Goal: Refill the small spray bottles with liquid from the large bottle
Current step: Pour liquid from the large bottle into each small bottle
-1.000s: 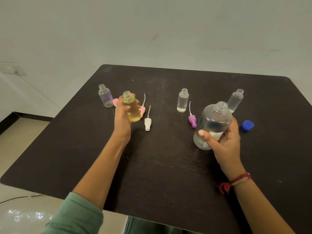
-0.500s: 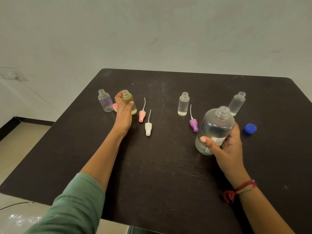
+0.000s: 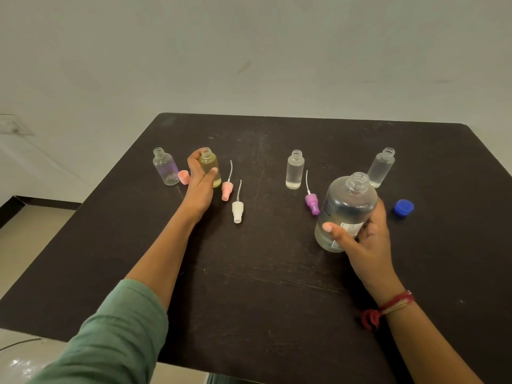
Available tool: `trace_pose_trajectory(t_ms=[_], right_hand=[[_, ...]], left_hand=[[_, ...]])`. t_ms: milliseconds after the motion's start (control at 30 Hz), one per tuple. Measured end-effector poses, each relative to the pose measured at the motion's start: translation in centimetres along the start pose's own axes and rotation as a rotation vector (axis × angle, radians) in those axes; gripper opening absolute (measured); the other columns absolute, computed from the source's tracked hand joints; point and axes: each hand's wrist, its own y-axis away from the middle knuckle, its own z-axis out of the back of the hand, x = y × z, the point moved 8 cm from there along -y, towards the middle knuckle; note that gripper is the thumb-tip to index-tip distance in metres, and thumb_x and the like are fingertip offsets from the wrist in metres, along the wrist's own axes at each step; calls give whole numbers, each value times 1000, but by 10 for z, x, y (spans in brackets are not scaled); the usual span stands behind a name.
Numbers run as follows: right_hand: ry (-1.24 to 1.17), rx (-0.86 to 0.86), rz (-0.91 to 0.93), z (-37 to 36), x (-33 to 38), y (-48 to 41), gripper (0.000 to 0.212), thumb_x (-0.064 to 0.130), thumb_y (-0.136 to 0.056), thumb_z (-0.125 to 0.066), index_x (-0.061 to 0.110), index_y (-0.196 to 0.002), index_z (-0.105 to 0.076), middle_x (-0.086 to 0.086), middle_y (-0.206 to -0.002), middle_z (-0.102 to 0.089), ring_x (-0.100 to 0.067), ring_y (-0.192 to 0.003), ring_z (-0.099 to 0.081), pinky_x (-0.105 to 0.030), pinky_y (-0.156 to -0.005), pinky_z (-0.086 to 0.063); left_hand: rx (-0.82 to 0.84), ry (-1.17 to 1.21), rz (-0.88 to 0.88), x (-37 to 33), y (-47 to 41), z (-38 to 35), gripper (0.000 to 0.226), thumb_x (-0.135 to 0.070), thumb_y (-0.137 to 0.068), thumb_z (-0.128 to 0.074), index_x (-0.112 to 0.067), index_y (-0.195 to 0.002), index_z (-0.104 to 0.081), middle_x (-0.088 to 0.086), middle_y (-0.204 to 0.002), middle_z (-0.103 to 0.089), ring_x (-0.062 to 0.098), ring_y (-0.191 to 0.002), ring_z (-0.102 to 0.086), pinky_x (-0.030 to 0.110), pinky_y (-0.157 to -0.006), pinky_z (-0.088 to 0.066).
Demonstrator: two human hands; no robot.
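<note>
My left hand [image 3: 200,184] is wrapped around a small yellowish bottle [image 3: 211,167] that stands open-necked on the dark table [image 3: 263,273]. My right hand [image 3: 360,239] grips the large clear bottle [image 3: 346,209], uncapped and tilted slightly left, its base near the table. Three other small open bottles stand on the table: a purple-tinted one [image 3: 164,169] at the left, a clear one [image 3: 294,170] in the middle, and a clear one [image 3: 381,167] leaning at the right.
Loose spray heads lie on the table: pink [image 3: 227,189], white [image 3: 237,210] and purple [image 3: 312,202]. A pink cap [image 3: 183,177] sits by the purple-tinted bottle. A blue cap [image 3: 403,207] lies right of the large bottle. The table's left edge drops to the floor.
My left hand carried the yellowish bottle back and left and set it down beside the purple-tinted one. The large bottle stays in my right hand, lowered slightly.
</note>
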Motion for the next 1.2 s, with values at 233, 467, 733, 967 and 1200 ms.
trace_pose_trajectory(t_ms=[233,467,733,967,1200], right_hand=[[-10,4,18,0,2,0,76,42,-64,-75,34,-131,-39,17,-129,-52,-6,-122,-51,-20,-99,-45],[-5,1,7,1,1,0,79,44,-63,-76,35,-132,-39,12,-131,-52,-8,-123,-51,-26,-101,-46],[7,-3,-19,1,-4,-1,86,67,-58,-77,46,-132,-39,9,-136,-50,-14,-127,-49,-50,-105,-43],[11,-9,-29,2,-5,-1,85,68,-57,-77,47,-130,-39,9,-135,-50,-13,-127,-49,-48,-104,-43],[7,-4,-26,2,-4,0,83,63,-57,-79,47,-129,-40,12,-132,-51,-11,-125,-50,-45,-104,-44]], left_hand=[[67,42,11,8,7,2,73,-4,-98,-43,-22,-154,1,2,-159,-16,19,-145,-20,37,-119,-17],[-363,70,-343,-22,62,45,55,-25,-89,-57,-14,-140,-39,5,-138,-44,17,-131,-44,36,-108,-39],[-699,13,-64,-4,19,109,71,-50,-90,-58,-15,-145,-32,2,-147,-37,15,-138,-31,23,-111,-28],[-570,-58,22,23,-7,102,71,-51,-92,-54,-18,-149,-28,0,-151,-36,14,-140,-31,27,-109,-25],[-573,-183,15,35,-7,103,49,-51,-97,-45,-16,-131,-49,1,-130,-55,14,-119,-51,30,-100,-40]])
